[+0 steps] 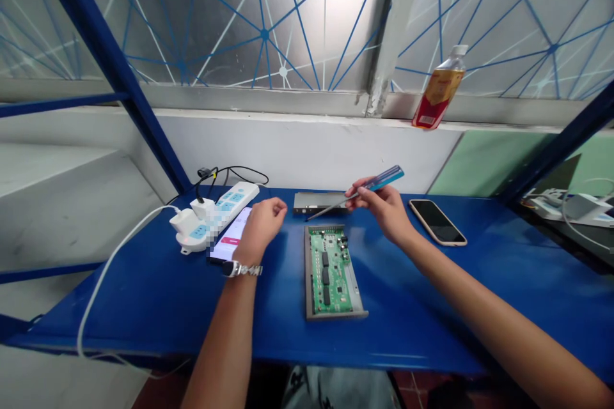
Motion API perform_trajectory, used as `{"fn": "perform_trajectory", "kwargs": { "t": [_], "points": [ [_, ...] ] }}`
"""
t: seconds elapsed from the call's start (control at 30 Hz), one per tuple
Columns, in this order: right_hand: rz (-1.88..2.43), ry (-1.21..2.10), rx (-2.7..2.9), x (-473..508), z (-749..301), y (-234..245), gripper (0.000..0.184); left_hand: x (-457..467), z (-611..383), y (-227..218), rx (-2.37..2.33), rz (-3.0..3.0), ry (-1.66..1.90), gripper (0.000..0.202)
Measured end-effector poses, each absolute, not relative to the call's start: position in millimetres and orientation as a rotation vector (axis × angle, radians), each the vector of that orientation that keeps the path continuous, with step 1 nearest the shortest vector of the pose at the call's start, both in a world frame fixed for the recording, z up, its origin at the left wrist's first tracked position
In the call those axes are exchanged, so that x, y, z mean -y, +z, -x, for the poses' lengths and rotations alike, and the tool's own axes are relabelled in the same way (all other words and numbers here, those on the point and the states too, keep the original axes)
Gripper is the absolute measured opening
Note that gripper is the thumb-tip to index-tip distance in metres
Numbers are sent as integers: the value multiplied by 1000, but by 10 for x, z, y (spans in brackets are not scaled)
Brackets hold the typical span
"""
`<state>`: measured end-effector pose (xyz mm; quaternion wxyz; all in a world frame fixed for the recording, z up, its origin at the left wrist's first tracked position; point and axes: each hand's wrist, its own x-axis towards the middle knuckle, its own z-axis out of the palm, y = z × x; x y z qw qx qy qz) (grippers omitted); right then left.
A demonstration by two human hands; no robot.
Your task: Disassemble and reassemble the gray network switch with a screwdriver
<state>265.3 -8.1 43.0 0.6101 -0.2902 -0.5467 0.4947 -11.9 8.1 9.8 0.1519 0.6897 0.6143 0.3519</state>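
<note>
My right hand (384, 208) is closed around a screwdriver with a blue handle (378, 180), its thin shaft pointing down and left toward the far end of an opened device. That device is a grey metal tray holding a green circuit board (330, 270), lying lengthwise on the blue table (144, 294). My left hand (263, 225), with a watch at the wrist, hovers in a loose fist to the left of the board, above a lit phone (231, 238). Whether those fingers hold anything is hidden.
A grey metal cover (316, 202) lies behind the board. A white power strip (215, 214) with plugs and cables sits at the left. A dark phone (436, 222) lies at the right. A bottle (439, 89) stands on the window ledge. Blue frame posts flank the table.
</note>
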Motion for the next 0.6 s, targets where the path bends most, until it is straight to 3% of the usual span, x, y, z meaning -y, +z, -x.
{"fn": "perform_trajectory", "kwargs": {
  "t": [0.13,0.53,0.6],
  "points": [
    [704,1206,1199,132,-2693,216,28,-60,419,1,-1866,-1887,698,8],
    [667,1256,1142,187,-2659,129,25,52,295,49,-1848,-1834,661,3],
    [673,1256,1135,193,-2668,128,25,66,292,57,-1879,-1861,623,9]
  ]
}}
